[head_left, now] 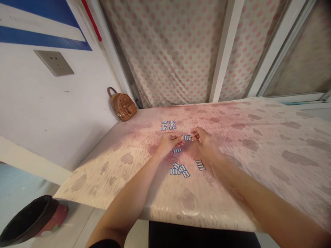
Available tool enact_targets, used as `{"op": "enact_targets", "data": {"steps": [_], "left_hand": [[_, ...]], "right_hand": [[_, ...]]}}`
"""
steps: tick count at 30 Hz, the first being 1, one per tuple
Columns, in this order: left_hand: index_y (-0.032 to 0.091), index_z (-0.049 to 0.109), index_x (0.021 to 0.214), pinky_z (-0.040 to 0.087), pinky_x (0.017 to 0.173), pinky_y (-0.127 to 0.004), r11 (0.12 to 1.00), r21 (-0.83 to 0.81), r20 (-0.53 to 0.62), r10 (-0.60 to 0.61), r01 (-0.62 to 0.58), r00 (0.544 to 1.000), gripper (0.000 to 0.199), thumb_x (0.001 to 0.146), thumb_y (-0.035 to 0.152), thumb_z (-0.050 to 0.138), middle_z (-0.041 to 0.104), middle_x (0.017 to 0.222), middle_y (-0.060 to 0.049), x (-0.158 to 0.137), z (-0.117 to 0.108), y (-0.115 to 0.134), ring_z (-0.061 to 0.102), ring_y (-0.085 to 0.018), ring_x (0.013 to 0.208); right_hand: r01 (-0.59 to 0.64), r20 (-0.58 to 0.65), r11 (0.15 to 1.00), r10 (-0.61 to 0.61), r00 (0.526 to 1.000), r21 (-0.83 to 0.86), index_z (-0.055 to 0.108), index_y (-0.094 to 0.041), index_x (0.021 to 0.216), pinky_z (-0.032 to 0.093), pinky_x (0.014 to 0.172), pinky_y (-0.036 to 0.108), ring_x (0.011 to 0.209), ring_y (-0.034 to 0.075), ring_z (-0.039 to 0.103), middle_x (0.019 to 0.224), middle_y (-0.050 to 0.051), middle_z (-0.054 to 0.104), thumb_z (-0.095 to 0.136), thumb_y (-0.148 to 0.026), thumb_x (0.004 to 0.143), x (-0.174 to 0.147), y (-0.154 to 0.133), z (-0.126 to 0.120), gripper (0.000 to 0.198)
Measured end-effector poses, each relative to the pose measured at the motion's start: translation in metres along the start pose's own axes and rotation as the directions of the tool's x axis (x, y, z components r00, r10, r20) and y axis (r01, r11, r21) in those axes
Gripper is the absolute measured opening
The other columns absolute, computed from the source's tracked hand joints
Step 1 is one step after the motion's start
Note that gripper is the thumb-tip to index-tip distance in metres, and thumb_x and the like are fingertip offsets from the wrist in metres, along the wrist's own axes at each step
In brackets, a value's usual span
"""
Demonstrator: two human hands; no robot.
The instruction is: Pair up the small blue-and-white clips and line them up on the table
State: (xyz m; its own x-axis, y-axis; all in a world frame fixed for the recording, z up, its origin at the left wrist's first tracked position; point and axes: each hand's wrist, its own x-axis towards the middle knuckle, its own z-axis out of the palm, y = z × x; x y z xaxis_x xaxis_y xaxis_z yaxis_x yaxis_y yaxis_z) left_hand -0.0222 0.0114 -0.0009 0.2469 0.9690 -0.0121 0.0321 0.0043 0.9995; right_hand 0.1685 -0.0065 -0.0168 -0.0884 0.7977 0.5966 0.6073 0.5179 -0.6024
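Note:
Between my two hands, a little above the tabletop, is a small sticker sheet (187,137) with blue-edged white labels. My left hand (169,143) pinches its left end, and my right hand (203,139) pinches its right end. Just below them on the cloth lies one similar label strip (177,151). Nearer to me is a loose, overlapping pile of label strips (181,169). Another strip (200,165) rests under my right forearm's inner side. Beyond my hands, two neat blocks of labels (168,125) lie side by side. Print on the labels is too small to read.
A patterned tablecloth (248,144) covers the table. A small brown backpack (124,106) leans on the wall at the back left corner. Behind the table hangs a dotted curtain (176,51). On the floor at lower left stands a dark-rimmed bin (33,217).

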Motion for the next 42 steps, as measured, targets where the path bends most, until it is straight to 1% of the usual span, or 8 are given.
{"op": "enact_targets", "data": {"steps": [11,16,25,30,34,36,39,42], "left_hand": [[0.013,0.076,0.078,0.052,0.059,-0.022,1.0,0.024,0.029,-0.001,0.001,1.0,0.028,0.071,0.039,0.084,0.073,0.067,-0.005,0.0,0.0,-0.002,0.067,-0.013,0.061],[0.013,0.076,0.078,0.053,0.059,-0.022,1.0,0.025,0.035,0.007,-0.007,0.999,0.031,0.069,0.041,0.085,0.073,0.068,-0.005,-0.001,0.0,-0.002,0.067,-0.014,0.062],[0.011,0.076,0.078,0.053,0.061,-0.021,0.999,-0.036,0.029,-0.017,0.018,0.999,0.026,0.072,0.035,0.084,0.076,0.077,-0.009,-0.003,0.0,0.003,0.067,-0.012,0.063],[0.011,0.075,0.079,0.054,0.063,-0.022,0.999,-0.033,0.056,-0.005,0.007,0.998,0.022,0.076,0.032,0.081,0.076,0.079,-0.01,-0.004,0.001,0.003,0.067,-0.012,0.064],[0.011,0.074,0.077,0.053,0.061,-0.023,0.999,0.0,-0.031,0.038,-0.038,0.999,0.017,0.078,0.027,0.078,0.075,0.075,-0.009,-0.001,-0.002,0.002,0.067,-0.012,0.062],[0.011,0.074,0.074,0.054,0.062,-0.024,0.996,0.049,-0.089,0.079,-0.075,0.993,0.016,0.078,0.026,0.077,0.075,0.072,-0.008,0.002,-0.005,0.002,0.067,-0.013,0.06],[0.012,0.072,0.071,0.054,0.062,-0.024,0.992,0.091,-0.131,0.104,-0.092,0.986,0.014,0.078,0.024,0.074,0.074,0.07,-0.006,0.006,-0.009,0.002,0.067,-0.013,0.06],[0.012,0.072,0.072,0.054,0.061,-0.023,0.994,0.084,-0.163,0.088,-0.075,0.983,0.011,0.079,0.019,0.071,0.073,0.067,-0.005,0.008,-0.011,0.002,0.066,-0.012,0.058]], "right_hand": [[0.141,0.048,0.987,-0.138,0.989,-0.079,0.055,-0.022,0.103,0.046,0.077,0.036,0.088,0.024,0.06,0.092,0.008,0.063,0.044,-0.014,0.089,0.001,-0.007,-0.003,0.019],[0.153,0.06,0.986,-0.149,0.987,-0.072,0.055,-0.022,0.103,0.046,0.077,0.036,0.088,0.024,0.06,0.092,0.008,0.063,0.045,-0.013,0.089,0.001,-0.007,-0.002,0.019],[-0.006,-0.006,1.0,0.006,1.0,0.02,0.059,-0.022,0.102,0.047,0.081,0.035,0.09,0.022,0.062,0.095,0.007,0.066,0.045,-0.022,0.091,0.001,-0.001,-0.005,0.018],[-0.054,0.087,0.998,0.053,0.995,0.013,0.058,-0.022,0.081,0.043,0.068,0.03,0.073,0.018,0.059,0.079,0.003,0.065,0.05,-0.028,0.089,0.002,0.004,-0.006,0.013],[-0.135,0.135,0.991,0.133,0.982,0.008,0.057,-0.023,0.076,0.041,0.064,0.029,0.069,0.018,0.058,0.073,0.002,0.064,0.052,-0.029,0.085,0.005,0.007,-0.014,0.012],[-0.149,0.308,0.989,0.137,0.941,0.016,0.059,-0.023,0.073,0.041,0.062,0.029,0.067,0.018,0.059,0.071,0.001,0.065,0.055,-0.028,0.081,0.007,0.005,-0.026,0.009],[-0.118,0.607,0.993,0.112,0.787,-0.03,0.058,-0.023,0.069,0.04,0.059,0.028,0.064,0.016,0.057,0.071,0.001,0.065,0.062,-0.025,0.075,0.007,-0.005,-0.044,0.007],[-0.078,0.734,0.981,0.184,0.654,-0.176,0.056,-0.022,0.074,0.036,0.054,0.026,0.061,0.014,0.053,0.072,0.0,0.063,0.066,-0.026,0.071,0.003,-0.016,-0.052,0.011]]}}
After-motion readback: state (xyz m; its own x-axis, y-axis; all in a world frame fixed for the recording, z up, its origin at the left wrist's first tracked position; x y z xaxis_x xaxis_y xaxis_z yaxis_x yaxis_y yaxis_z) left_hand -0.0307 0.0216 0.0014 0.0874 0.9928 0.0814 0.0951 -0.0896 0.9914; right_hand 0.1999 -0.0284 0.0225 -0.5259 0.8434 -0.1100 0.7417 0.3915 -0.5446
